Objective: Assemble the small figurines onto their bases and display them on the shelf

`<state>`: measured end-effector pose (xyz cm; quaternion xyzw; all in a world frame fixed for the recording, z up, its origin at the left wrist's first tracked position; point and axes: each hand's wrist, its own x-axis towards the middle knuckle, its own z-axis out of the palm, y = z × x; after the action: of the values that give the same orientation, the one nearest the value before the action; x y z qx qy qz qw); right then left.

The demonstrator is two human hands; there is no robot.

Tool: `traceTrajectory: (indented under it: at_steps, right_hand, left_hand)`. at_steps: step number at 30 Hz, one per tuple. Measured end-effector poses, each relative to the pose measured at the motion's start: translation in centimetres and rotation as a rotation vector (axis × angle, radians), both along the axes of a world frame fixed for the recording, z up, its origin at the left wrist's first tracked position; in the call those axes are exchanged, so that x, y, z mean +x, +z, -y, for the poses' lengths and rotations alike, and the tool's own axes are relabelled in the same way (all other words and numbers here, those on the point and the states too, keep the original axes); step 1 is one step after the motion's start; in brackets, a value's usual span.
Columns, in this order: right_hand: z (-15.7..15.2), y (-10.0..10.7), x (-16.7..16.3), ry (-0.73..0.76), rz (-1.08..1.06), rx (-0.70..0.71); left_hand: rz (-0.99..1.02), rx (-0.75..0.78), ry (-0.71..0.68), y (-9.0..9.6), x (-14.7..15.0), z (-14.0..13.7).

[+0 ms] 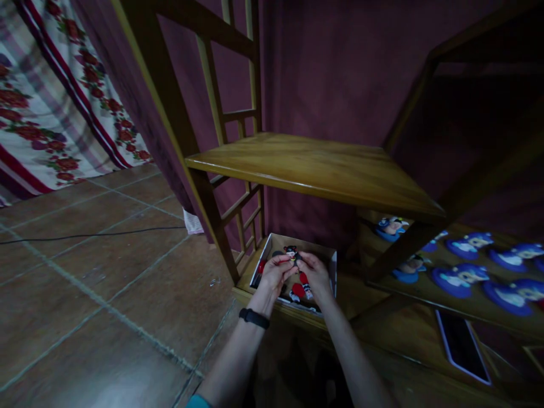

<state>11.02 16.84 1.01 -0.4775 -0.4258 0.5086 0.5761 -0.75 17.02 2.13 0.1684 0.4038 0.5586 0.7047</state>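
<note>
Both my hands meet over a shallow cardboard box (323, 249) on the low shelf. My left hand (274, 276) pinches a small black, red and yellow figurine (290, 252) from the left. From the right, my right hand (314, 273) has its fingers closed on the same figurine. The figurine's lower part is hidden by my fingers. Beneath my hands, inside the box, lie more small red, black and white figures (301, 288), partly covered by my hands. A dark band (254, 318) is around my left wrist.
A wooden shelf board (306, 164) juts out above the box. To the right, several blue figurines (461, 277) stand on a lower shelf, with a tablet-like dark panel (463, 345) in front of them. A black cable (93, 234) crosses the tiled floor at left.
</note>
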Motion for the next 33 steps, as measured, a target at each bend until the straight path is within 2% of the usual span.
traceTrajectory:
  at_steps: [10,16,21,26,33]
  right_hand:
    - [-0.1,-0.8,0.3,0.022,-0.03,-0.012]
    - [-0.3,-0.2,0.5,0.045,-0.17,-0.031]
    - [-0.2,0.2,0.8,0.093,-0.203,-0.044]
    - [0.2,0.1,1.1,0.107,-0.129,-0.098]
    - [0.7,0.1,0.7,0.02,-0.153,-0.116]
  left_hand:
    - [-0.017,0.034,0.083,-0.1,0.8,0.3]
    - [-0.071,0.091,-0.041,1.1,0.4,0.5]
    - [-0.158,0.076,-0.046,1.8,0.4,0.7]
    - [-0.165,0.055,-0.056,1.4,0.5,0.6]
    - [-0.156,0.02,0.014,1.0,0.4,0.6]
